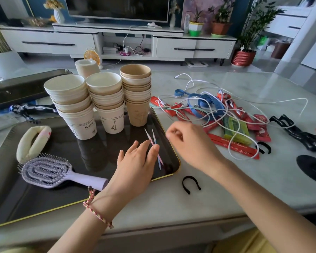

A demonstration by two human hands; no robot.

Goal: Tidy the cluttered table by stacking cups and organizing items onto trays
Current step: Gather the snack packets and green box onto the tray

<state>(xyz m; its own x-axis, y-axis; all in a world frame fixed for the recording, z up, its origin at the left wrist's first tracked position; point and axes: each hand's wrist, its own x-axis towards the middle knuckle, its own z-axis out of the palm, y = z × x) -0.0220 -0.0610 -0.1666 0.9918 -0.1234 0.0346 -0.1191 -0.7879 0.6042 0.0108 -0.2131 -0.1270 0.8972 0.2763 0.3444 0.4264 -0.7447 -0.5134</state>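
Left hand (135,161), fingers straight and spread, touches two thin pastel sticks (154,136) under its fingertips. They point away across the glossy black tray (44,203). Right hand (186,141) is curled; whether it holds anything is unclear.

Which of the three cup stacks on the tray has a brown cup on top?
The rightmost stack, nearest the cables; the middle stack and left stack have white tops.

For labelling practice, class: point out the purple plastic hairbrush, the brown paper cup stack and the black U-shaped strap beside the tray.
Purple plastic hairbrush (58,173): head view, bristled head.
Brown paper cup stack (136,99): head view, stacked rims.
Black U-shaped strap (190,177): head view, arch top.
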